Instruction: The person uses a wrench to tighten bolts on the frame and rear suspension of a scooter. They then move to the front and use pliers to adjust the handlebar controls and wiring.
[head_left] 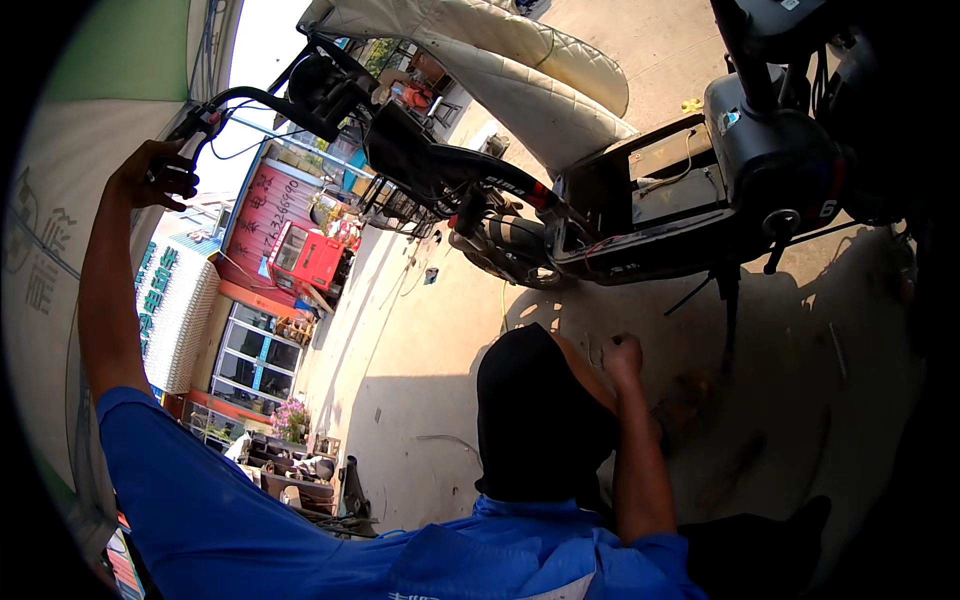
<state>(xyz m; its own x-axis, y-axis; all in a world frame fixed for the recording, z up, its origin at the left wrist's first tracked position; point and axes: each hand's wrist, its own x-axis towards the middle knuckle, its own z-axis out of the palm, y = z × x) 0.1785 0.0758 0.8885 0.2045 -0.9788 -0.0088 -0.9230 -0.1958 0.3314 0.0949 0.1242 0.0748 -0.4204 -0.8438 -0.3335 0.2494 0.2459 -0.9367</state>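
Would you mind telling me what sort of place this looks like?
Probably an outdoor street-side repair spot for scooters: an electric scooter with its seat raised stands on concrete pavement, with shopfronts alongside.

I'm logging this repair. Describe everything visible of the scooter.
The scooter is black and leans steeply across the view on pale concrete. Its seat is raised, showing an open compartment with loose wires. A wire basket hangs by the handlebar, and a quilted cover drapes above. The left hand clasps the handlebar grip; the right hand, fisted, is below the frame, apparently apart from it.
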